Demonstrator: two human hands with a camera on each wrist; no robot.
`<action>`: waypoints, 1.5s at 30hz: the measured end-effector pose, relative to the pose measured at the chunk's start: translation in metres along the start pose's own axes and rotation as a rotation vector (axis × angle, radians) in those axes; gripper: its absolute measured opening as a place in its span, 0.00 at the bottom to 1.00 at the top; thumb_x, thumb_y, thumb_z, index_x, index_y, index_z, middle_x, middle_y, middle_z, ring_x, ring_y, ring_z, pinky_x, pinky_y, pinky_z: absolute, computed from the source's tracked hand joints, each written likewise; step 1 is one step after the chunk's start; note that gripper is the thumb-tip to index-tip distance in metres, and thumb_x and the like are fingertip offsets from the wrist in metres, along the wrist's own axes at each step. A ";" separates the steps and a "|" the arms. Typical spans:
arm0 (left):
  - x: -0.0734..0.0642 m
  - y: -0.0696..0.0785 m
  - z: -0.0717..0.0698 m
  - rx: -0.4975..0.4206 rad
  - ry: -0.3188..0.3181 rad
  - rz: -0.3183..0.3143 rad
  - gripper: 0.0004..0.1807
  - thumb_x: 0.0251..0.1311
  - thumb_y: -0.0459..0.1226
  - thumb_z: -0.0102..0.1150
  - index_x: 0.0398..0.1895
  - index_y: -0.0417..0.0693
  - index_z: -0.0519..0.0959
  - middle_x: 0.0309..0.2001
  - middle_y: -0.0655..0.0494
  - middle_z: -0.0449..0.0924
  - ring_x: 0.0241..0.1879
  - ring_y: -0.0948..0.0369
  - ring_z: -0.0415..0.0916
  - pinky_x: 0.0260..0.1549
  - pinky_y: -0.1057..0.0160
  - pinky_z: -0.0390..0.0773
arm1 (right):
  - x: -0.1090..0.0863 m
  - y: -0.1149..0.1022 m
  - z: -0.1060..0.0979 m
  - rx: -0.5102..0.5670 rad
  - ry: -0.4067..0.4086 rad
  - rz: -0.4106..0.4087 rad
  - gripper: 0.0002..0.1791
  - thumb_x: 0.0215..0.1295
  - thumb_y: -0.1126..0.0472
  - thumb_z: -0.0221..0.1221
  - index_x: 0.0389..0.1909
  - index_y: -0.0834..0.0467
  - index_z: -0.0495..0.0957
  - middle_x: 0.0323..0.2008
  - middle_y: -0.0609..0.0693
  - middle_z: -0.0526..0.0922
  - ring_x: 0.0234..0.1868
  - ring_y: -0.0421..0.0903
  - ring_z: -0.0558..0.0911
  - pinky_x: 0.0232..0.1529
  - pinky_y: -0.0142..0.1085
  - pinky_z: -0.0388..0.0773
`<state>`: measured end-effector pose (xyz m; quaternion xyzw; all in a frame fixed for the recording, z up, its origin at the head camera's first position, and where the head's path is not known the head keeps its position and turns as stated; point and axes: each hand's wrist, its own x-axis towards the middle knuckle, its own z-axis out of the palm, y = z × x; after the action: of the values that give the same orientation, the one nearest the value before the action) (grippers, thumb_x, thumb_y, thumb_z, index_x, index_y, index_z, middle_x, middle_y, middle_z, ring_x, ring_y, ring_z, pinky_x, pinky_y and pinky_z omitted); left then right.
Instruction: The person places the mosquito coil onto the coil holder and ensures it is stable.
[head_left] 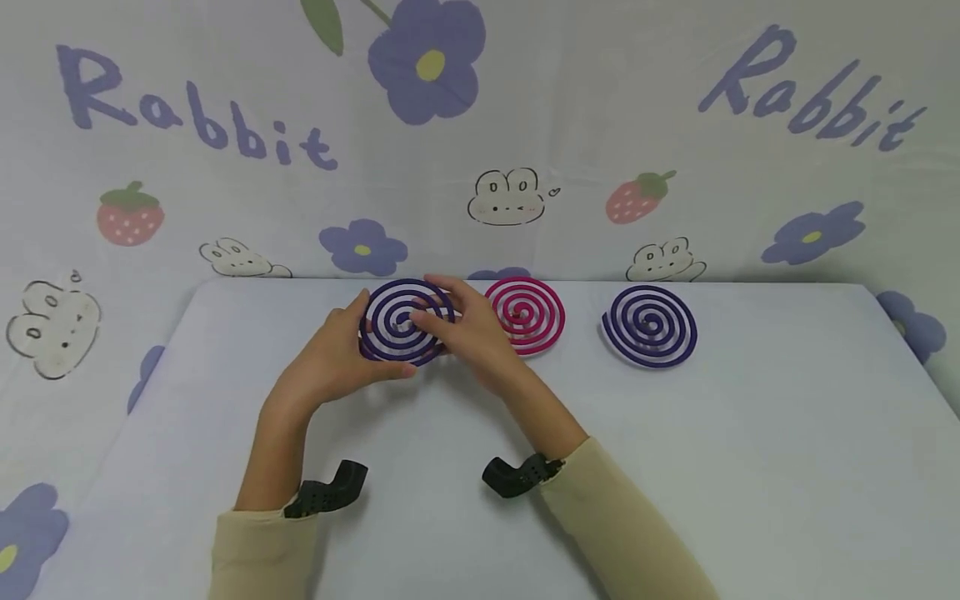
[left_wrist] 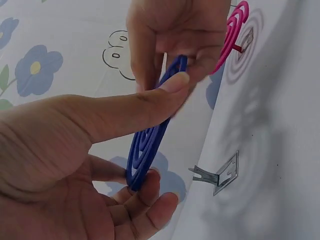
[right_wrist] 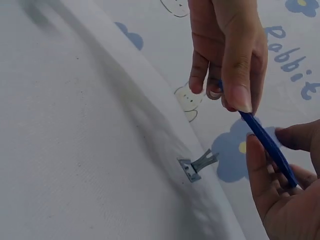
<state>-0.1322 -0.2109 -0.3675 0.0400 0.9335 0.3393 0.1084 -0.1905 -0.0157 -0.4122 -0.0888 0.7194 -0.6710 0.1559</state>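
A dark blue mosquito coil (head_left: 385, 321) is held between both hands, raised off the table; it appears edge-on in the left wrist view. My left hand (head_left: 333, 354) grips its left side, thumb along the near edge and fingers around the far side. The right hand (head_left: 476, 329) pinches the coil from the right, its thumb lying over the spiral's centre. Beneath the coil, a small metal coil stand (left_wrist: 227, 172) with an upright forked tab sits on the table, hidden in the head view.
To the right, a pink mosquito coil (head_left: 557, 317) rests raised on a metal stand. A second dark blue coil (head_left: 651, 323) lies farther right. The white table (head_left: 750, 467) ends at a back edge against a printed cloth (head_left: 570, 100).
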 end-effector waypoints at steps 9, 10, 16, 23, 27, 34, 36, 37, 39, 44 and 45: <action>-0.006 -0.014 -0.007 -0.196 -0.042 -0.099 0.56 0.65 0.55 0.71 0.85 0.43 0.49 0.71 0.36 0.71 0.65 0.43 0.74 0.58 0.48 0.84 | 0.012 0.004 0.021 -0.044 0.047 0.004 0.31 0.68 0.61 0.69 0.71 0.49 0.76 0.69 0.56 0.80 0.68 0.55 0.81 0.68 0.48 0.82; -0.005 -0.016 -0.008 -0.228 -0.035 -0.118 0.55 0.68 0.54 0.68 0.86 0.42 0.48 0.71 0.35 0.71 0.65 0.43 0.75 0.58 0.50 0.85 | 0.015 0.004 0.022 -0.048 0.044 0.003 0.31 0.69 0.61 0.69 0.71 0.49 0.76 0.69 0.56 0.80 0.68 0.55 0.81 0.68 0.49 0.81; 0.008 -0.028 0.001 -0.410 0.102 -0.194 0.42 0.80 0.44 0.52 0.86 0.41 0.45 0.74 0.30 0.67 0.68 0.39 0.77 0.61 0.47 0.85 | 0.030 0.011 0.029 -0.024 0.034 -0.026 0.30 0.68 0.63 0.68 0.71 0.53 0.76 0.67 0.59 0.81 0.66 0.55 0.82 0.70 0.49 0.81; 0.016 -0.035 0.016 -0.582 0.145 -0.242 0.36 0.77 0.40 0.57 0.83 0.44 0.57 0.72 0.33 0.71 0.67 0.41 0.78 0.50 0.61 0.90 | 0.030 0.027 0.033 -0.088 0.068 -0.049 0.29 0.68 0.64 0.68 0.70 0.55 0.78 0.69 0.56 0.81 0.69 0.55 0.80 0.75 0.49 0.76; 0.018 -0.038 0.020 -0.616 0.174 -0.228 0.35 0.76 0.38 0.59 0.81 0.44 0.59 0.70 0.31 0.75 0.65 0.41 0.80 0.44 0.65 0.90 | 0.030 0.029 0.032 -0.155 0.065 -0.102 0.29 0.68 0.64 0.68 0.70 0.56 0.77 0.68 0.56 0.82 0.68 0.54 0.81 0.74 0.48 0.76; 0.028 -0.037 0.024 -0.642 0.234 -0.193 0.35 0.74 0.37 0.61 0.80 0.43 0.61 0.67 0.29 0.78 0.63 0.41 0.81 0.40 0.72 0.87 | 0.037 0.022 0.026 -0.248 0.082 -0.149 0.28 0.69 0.62 0.69 0.69 0.55 0.78 0.67 0.56 0.83 0.70 0.54 0.80 0.76 0.48 0.73; 0.030 -0.036 0.025 -0.646 0.249 -0.194 0.35 0.73 0.37 0.62 0.80 0.43 0.62 0.67 0.29 0.78 0.63 0.42 0.81 0.39 0.73 0.86 | 0.039 0.021 0.025 -0.260 0.078 -0.152 0.28 0.69 0.62 0.69 0.70 0.55 0.78 0.68 0.56 0.83 0.70 0.54 0.80 0.76 0.48 0.73; 0.031 -0.036 0.025 -0.648 0.258 -0.195 0.35 0.73 0.37 0.62 0.80 0.42 0.62 0.66 0.29 0.78 0.62 0.42 0.81 0.38 0.73 0.86 | 0.040 0.021 0.024 -0.264 0.077 -0.154 0.29 0.68 0.61 0.69 0.70 0.55 0.78 0.68 0.56 0.83 0.70 0.54 0.80 0.76 0.48 0.73; 0.033 -0.034 0.027 -0.645 0.272 -0.192 0.35 0.73 0.36 0.63 0.79 0.42 0.63 0.66 0.29 0.79 0.61 0.43 0.82 0.38 0.74 0.86 | 0.042 0.022 0.023 -0.269 0.077 -0.154 0.29 0.68 0.61 0.69 0.70 0.55 0.78 0.67 0.56 0.83 0.70 0.54 0.80 0.76 0.48 0.73; 0.037 -0.033 0.029 -0.619 0.291 -0.194 0.34 0.72 0.37 0.63 0.78 0.41 0.64 0.64 0.29 0.80 0.58 0.45 0.83 0.37 0.76 0.83 | 0.047 0.024 0.021 -0.291 0.075 -0.156 0.29 0.68 0.61 0.70 0.69 0.56 0.78 0.67 0.57 0.83 0.69 0.55 0.80 0.76 0.48 0.73; 0.038 -0.033 0.029 -0.613 0.294 -0.199 0.34 0.72 0.37 0.63 0.78 0.41 0.64 0.64 0.30 0.80 0.58 0.46 0.83 0.37 0.76 0.83 | 0.048 0.024 0.021 -0.297 0.074 -0.158 0.29 0.68 0.61 0.70 0.69 0.56 0.78 0.67 0.57 0.83 0.69 0.55 0.80 0.76 0.48 0.73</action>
<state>-0.1622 -0.2125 -0.4169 -0.1346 0.7932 0.5938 0.0122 -0.2259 -0.0493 -0.4424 -0.1424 0.8067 -0.5702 0.0611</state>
